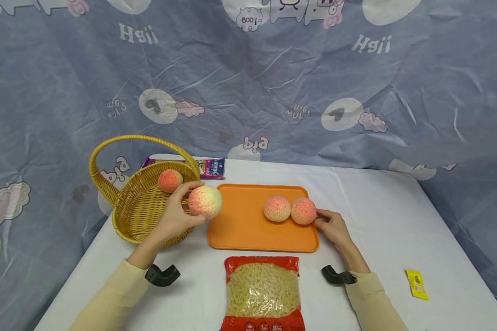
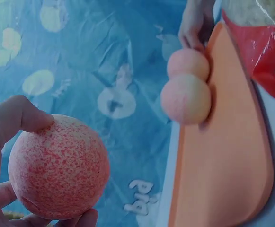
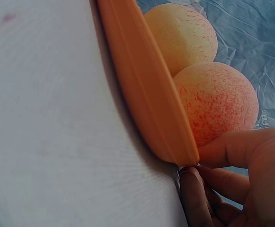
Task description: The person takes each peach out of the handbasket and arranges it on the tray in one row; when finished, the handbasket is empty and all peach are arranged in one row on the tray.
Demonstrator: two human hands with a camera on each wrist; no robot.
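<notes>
My left hand (image 1: 175, 217) grips a pale yellow and pink peach (image 1: 207, 201), thumb on one side and fingers curled round the other. It is raised between the basket and the tray. Two more peaches, a left one (image 1: 277, 209) and a right one (image 1: 304, 211), sit side by side on the right part of the orange tray (image 1: 240, 230). At the tray's right edge, my right hand (image 1: 334, 228) pinches the rim, thumb above and fingers below in the right wrist view, close beside the right peach. A redder peach (image 1: 170, 180) lies inside the yellow wicker basket (image 1: 142, 216).
Behind the basket lies a purple snack packet (image 1: 213, 168), partly hidden by it. A red-ended clear bag of pasta (image 1: 262, 289) lies in front of the tray. Far right on the white table is a small yellow packet (image 1: 416, 284). A grey-blue printed cloth (image 1: 248, 92) hangs behind.
</notes>
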